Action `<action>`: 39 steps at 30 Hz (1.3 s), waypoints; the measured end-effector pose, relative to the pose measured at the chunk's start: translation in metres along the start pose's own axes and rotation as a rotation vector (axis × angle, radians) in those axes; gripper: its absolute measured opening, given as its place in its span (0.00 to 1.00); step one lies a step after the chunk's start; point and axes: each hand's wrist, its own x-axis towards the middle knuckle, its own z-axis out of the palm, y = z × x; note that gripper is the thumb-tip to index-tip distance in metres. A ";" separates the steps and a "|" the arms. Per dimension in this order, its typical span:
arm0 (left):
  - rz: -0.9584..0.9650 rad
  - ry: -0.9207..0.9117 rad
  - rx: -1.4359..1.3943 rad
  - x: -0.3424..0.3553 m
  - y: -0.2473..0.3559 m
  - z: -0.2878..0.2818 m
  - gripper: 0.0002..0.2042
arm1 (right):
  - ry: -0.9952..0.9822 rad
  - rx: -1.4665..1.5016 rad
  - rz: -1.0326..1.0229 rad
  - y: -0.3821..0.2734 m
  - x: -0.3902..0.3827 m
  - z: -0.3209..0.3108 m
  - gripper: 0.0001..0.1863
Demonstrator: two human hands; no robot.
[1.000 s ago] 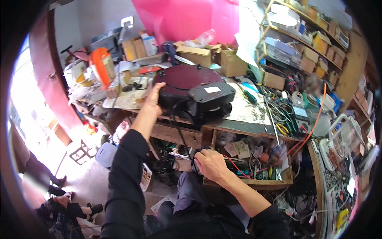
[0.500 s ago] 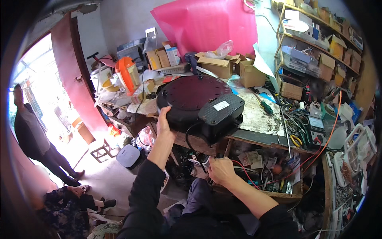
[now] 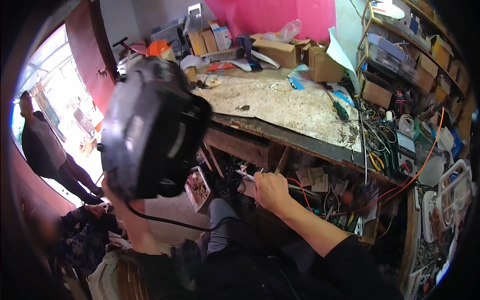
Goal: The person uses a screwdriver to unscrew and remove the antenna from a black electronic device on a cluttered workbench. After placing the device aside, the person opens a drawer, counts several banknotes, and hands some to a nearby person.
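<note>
The left hand (image 3: 124,206) holds the black appliance (image 3: 152,132) from its lower edge; the fingers are mostly hidden. This round, bulky appliance is at the left centre of the frame, tilted on its side, lifted clear of the table (image 3: 250,123) and blurred. A pale streak shows on its dark housing, but no writing can be read there. From its bottom, the black cord (image 3: 175,227) curves to the right, across the person's leg, and gets lost in the dark. The right hand (image 3: 271,191), at the lower centre, has curled fingers, in front of the open drawer (image 3: 367,239); I cannot tell whether it grips something. At the right, the meter (image 3: 406,145) has a pale face with marks too small to read. The white box (image 3: 387,10), at the upper right, carries some small coloured print.
</note>
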 end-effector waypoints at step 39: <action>0.432 0.358 -0.230 0.070 0.117 -0.148 0.24 | -0.098 0.102 -0.033 -0.002 -0.002 -0.005 0.05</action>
